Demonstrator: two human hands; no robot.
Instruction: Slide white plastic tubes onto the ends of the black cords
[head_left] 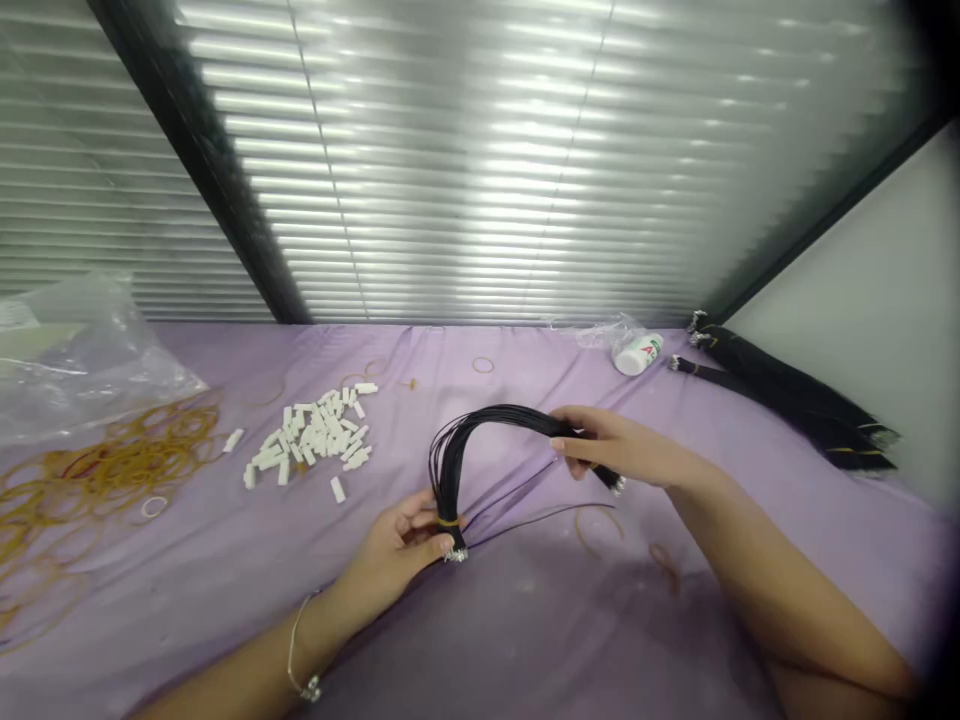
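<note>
A bundle of black wires arches between my two hands over the purple cloth. My left hand grips its lower end, just by a yellow rubber band; silvery terminals stick out below the thumb. Near the other end, my right hand is closed round the bundle, with more metal tips showing past the fingers. A single loose black wire trails to the right from the left-hand end, and another thin strand runs beside it.
White plastic connector housings lie heaped left of centre. Farther left are many rubber bands and a clear plastic bag. A white bottle lies at the back, and more black wire bundles are at right. Window blinds rise behind.
</note>
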